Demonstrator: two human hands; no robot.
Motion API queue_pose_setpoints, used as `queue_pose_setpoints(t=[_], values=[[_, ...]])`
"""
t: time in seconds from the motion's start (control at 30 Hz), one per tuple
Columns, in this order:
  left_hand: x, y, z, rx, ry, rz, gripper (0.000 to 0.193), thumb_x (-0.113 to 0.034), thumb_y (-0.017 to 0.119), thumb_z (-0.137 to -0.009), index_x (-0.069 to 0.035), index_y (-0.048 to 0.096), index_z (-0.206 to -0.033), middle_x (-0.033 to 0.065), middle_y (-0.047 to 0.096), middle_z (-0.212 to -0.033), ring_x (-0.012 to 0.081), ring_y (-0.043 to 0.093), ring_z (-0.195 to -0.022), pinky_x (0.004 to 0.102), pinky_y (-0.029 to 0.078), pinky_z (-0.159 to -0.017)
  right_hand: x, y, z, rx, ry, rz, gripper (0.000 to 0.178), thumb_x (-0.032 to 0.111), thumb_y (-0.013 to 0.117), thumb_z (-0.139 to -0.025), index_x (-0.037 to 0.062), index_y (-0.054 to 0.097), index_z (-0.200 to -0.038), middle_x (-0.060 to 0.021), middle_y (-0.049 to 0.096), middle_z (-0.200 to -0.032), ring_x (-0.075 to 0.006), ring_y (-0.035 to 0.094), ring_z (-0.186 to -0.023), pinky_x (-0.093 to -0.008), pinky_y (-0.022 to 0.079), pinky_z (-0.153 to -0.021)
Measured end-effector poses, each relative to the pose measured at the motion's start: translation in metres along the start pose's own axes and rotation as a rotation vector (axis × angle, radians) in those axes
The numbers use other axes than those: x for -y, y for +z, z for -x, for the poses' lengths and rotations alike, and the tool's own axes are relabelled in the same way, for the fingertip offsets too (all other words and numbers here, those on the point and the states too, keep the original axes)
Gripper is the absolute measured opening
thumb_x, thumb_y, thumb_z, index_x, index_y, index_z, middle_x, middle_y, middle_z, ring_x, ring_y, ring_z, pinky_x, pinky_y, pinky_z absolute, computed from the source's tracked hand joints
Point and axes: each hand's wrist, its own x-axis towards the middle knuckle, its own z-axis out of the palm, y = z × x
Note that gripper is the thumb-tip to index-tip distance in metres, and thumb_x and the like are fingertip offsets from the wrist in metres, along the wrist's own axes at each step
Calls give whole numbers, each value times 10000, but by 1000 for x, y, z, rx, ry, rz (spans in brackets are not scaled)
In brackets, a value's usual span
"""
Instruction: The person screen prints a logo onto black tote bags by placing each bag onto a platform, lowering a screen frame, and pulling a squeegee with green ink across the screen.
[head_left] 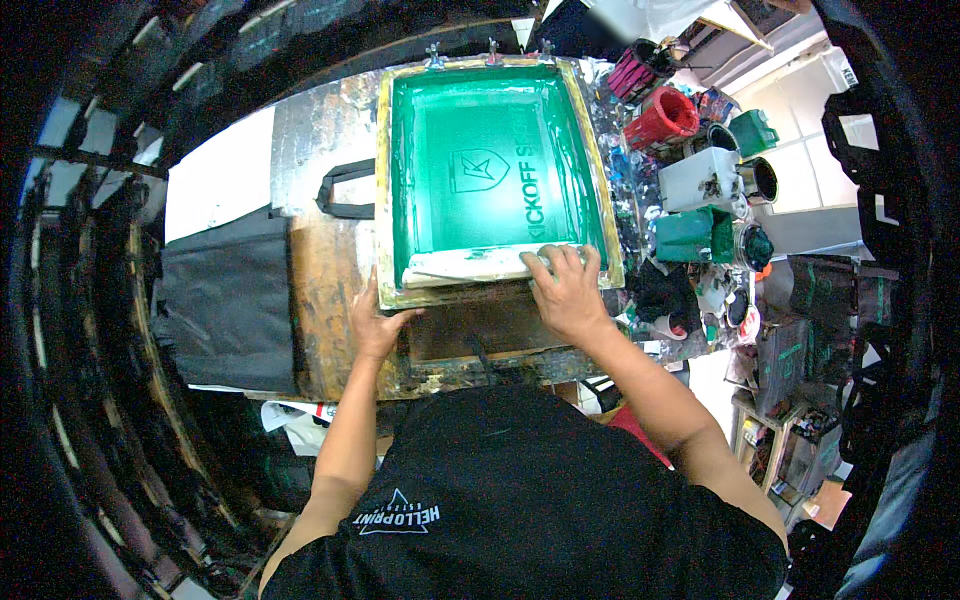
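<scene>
Head view looks down on a green screen-printing frame (497, 170) lying flat on a stained wooden press table (320, 270). Right hand (568, 292) rests on the near end of the frame, fingers curled over a white squeegee (480, 264) that lies across the mesh. Left hand (375, 322) grips the frame's near-left corner, thumb spread from the fingers. Dark fabric (225, 300) hangs off the table's left side, and a black strap loop (345, 188) lies just beside the frame. Ink tubs (690, 180) crowd the right
</scene>
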Motion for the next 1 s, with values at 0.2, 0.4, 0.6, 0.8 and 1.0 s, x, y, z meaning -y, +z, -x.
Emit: queue_pose_setpoints(t=[0.2, 0.4, 0.6, 0.8, 1.0], values=[[-97, -51, -40, -268, 99, 570, 615, -111, 869, -813, 9, 586, -1345, 87, 693, -1135, 169, 643, -1035, 327, 515, -913, -4, -82, -72, -238, -22, 144, 422, 444, 690, -854, 145, 645, -1148, -106, 598, -1018, -286, 569, -1037, -561, 357, -975], [-156, -72, -110, -503, 193, 592, 633, -240, 792, -921, 57, 504, -1401, 92, 657, -1111, 166, 618, -976, 316, 508, -873, -35, -145, -180, -497, -95, 288, 483, 600, 610, -893, 133, 692, -983, -93, 696, -874, -284, 674, -876, -534, 429, -853], [3, 22, -95, -287, -94, -32, 987, -511, 825, -812, 103, 400, -1458, 352, 560, -1291, 474, 565, -1193, 504, 472, -1005, -33, -169, -208, -560, -133, 287, 508, 604, 578, -931, 116, 710, -971, -119, 719, -864, -302, 693, -902, -516, 456, -814], [11, 66, -61, -46, -382, -137, 731, -310, 818, -807, 107, 462, -1290, 352, 603, -1190, 484, 611, -1082, 496, 503, -959, -46, -179, -223, -472, -45, 281, 538, 616, 573, -924, 103, 714, -1004, -144, 726, -890, -317, 698, -917, -509, 456, -831], [-15, 43, -81, -198, -202, 31, 311, -245, 691, -949, 58, 628, -979, 226, 697, -820, 398, 664, -760, 451, 517, -728, -49, -185, -239, -501, -54, 208, 588, 638, 563, -910, 72, 722, -893, -165, 719, -823, -356, 708, -856, -545, 491, -871]])
